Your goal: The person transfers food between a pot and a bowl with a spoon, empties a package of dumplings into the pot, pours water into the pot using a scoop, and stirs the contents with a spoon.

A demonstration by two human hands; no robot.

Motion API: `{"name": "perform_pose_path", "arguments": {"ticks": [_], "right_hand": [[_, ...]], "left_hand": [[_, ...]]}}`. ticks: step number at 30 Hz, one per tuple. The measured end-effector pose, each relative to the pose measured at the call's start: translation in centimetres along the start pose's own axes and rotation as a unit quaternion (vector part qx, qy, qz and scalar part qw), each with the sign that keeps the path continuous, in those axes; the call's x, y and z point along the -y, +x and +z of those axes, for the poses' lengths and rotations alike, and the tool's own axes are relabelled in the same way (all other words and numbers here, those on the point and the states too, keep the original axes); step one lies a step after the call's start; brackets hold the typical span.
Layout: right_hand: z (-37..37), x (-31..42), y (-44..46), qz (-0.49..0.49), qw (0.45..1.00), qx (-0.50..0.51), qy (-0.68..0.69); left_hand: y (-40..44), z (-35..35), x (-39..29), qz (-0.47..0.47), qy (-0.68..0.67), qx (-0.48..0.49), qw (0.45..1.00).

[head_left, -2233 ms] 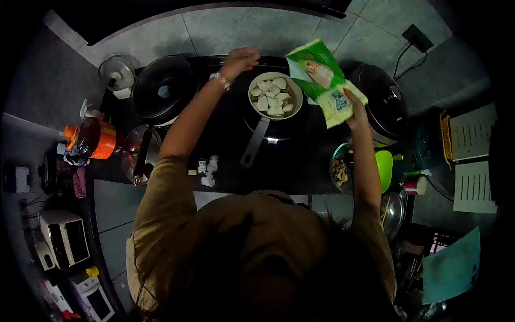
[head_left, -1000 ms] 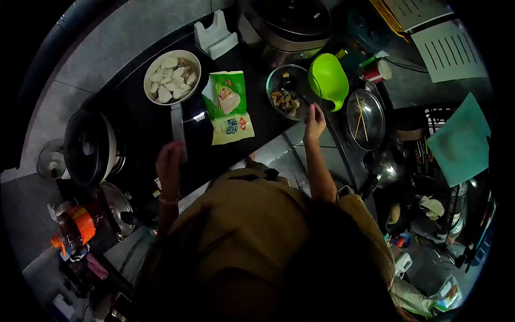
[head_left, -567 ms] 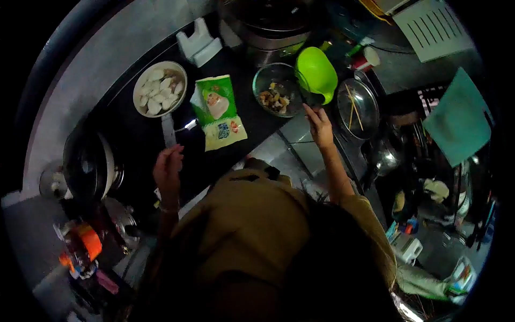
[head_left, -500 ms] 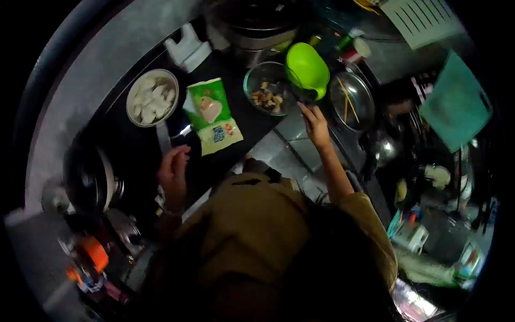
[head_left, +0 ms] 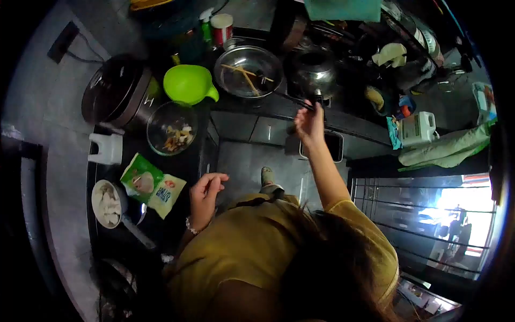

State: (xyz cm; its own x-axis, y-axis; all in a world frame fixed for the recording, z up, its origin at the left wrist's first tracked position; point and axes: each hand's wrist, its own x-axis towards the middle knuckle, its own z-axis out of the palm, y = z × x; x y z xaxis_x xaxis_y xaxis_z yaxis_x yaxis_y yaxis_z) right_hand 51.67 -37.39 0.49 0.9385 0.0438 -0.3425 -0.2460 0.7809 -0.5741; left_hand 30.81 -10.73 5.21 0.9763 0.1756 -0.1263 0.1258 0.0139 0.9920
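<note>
My right hand (head_left: 310,127) is at the end of the dark handle (head_left: 294,100) of a shiny pan (head_left: 248,91), fingers curled round it. Two crossed chopsticks (head_left: 249,81) lie in that pan. My left hand (head_left: 206,196), with a bracelet at the wrist, hovers by the counter's edge, holding nothing, fingers loosely bent and apart. Nearest to it lies a green and cream food packet (head_left: 144,180). Beyond the packet, a saucepan (head_left: 122,206) holds white pieces. A glass bowl (head_left: 155,140) with chopped brown and pale food stands beside a lime-green bowl (head_left: 188,85).
A dark rice cooker (head_left: 115,91) and a white stand (head_left: 106,149) are at the left. A metal kettle (head_left: 314,75) sits on the stove just beyond my right hand. A spray bottle (head_left: 206,27) and a red-and-white tub (head_left: 222,29) stand behind the pan.
The view has swung right toward the stove. My right hand has moved from near the lime-green bowl to the pan's handle. My left hand has moved away from the saucepan handle.
</note>
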Motion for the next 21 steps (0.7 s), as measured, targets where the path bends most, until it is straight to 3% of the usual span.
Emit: {"name": "perform_pose_path", "arguments": {"ticks": [2,4,6,9,12,14,18,19,20,21], "right_hand": [[-2.9,4.4,1.4,-0.027,0.990,-0.117,0.073],[-7.6,8.4,3.1,-0.057,0.989,-0.117,0.076],[-11.7,13.2,4.2,-0.113,0.991,-0.064,0.044],[-14.7,18.7,5.8,-0.272,0.940,-0.132,-0.156],[-16.1,21.8,6.7,-0.329,0.901,-0.113,-0.258],[-17.3,22.7,7.6,-0.320,0.891,-0.132,-0.293],[-17.6,20.9,7.4,-0.224,0.957,-0.135,-0.127],[-19.8,20.8,7.6,-0.151,0.973,-0.066,-0.160],[-17.3,19.5,6.7,-0.140,0.971,-0.186,-0.049],[-18.8,18.6,7.1,-0.102,0.978,-0.178,-0.030]], "left_hand": [[1.1,3.0,0.5,-0.023,0.002,0.001,1.000],[2.4,6.0,1.9,-0.026,0.009,-0.001,1.000],[3.5,9.1,2.4,-0.087,-0.031,0.004,0.996],[6.0,14.4,2.3,-0.114,-0.012,0.057,0.992],[8.8,19.2,3.0,-0.147,-0.053,0.138,0.978],[11.4,23.1,2.9,-0.162,-0.068,0.243,0.954],[17.5,32.0,3.7,-0.167,-0.141,0.312,0.925],[19.2,34.4,4.4,-0.199,-0.136,0.311,0.919],[21.2,37.2,5.6,-0.224,-0.139,0.308,0.914],[23.3,40.4,6.9,-0.263,-0.134,0.304,0.906]]}}
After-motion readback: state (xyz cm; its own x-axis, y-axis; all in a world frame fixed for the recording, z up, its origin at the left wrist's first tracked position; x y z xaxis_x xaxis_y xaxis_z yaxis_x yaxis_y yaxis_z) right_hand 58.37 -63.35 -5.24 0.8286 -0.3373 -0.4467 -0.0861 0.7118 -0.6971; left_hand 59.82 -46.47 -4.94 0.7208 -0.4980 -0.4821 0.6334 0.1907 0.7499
